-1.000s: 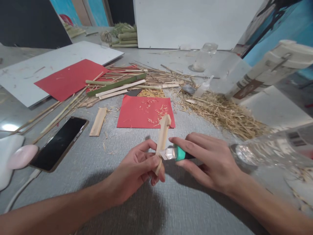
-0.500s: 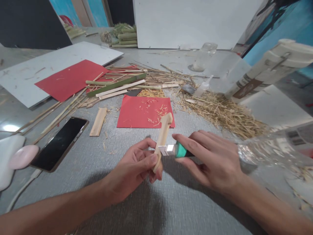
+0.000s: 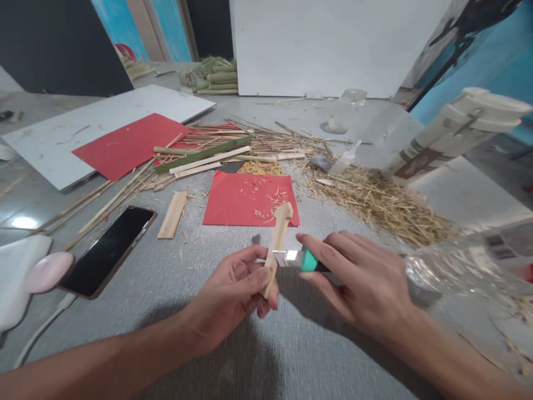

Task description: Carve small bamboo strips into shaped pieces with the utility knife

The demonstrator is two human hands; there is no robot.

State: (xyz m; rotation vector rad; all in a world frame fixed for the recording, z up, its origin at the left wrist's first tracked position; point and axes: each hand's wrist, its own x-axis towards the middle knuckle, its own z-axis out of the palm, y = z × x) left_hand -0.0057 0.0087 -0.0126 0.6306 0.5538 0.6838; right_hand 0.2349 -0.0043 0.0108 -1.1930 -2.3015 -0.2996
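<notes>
My left hand [image 3: 239, 286] pinches the lower end of a pale bamboo piece [image 3: 278, 236], which has a notched, wider head at its top. My right hand [image 3: 360, 272] is closed round a utility knife [image 3: 308, 260] with a green and black handle. The knife's blade lies against the right edge of the piece, just above my left fingertips. Behind the piece's head is a red sheet [image 3: 237, 197] with thin shavings on it. A flat bamboo strip [image 3: 172, 215] lies to the left of that sheet.
A phone [image 3: 109, 250] lies at left beside a pink oval object [image 3: 49, 272]. Sticks [image 3: 208, 155] spread behind the red sheet. At right are a straw pile [image 3: 375, 203], a clear plastic bottle [image 3: 462, 264] and a tilted white container [image 3: 453, 133].
The whole view has shifted slightly, so the table's things appear a little lower and further right. Both hands keep their holds, with the blade still against the bamboo piece.
</notes>
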